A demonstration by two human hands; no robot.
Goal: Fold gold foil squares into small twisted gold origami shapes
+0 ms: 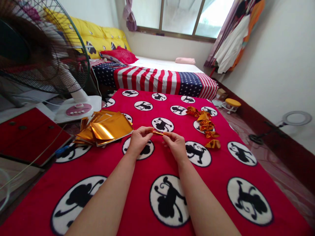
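Note:
Between my two hands, a small folded piece of shiny gold foil paper (157,132) is held just above the red cloth. My left hand (141,139) pinches its left end with thumb and fingers. At the right end, my right hand (175,143) grips it the same way. Left of my hands lies a loose, fanned pile of flat gold foil sheets (108,129). Over on the right, several folded gold foil pieces (206,125) sit in an uneven row on the cloth.
The red cloth (137,203) has black monkey figures in white circles. A fan (44,49) with blurred blades stands at the left, beside a red cabinet (29,134). Behind is a bed with a flag-patterned cover (152,80). A yellow stool (232,103) and ring light (296,118) stand right.

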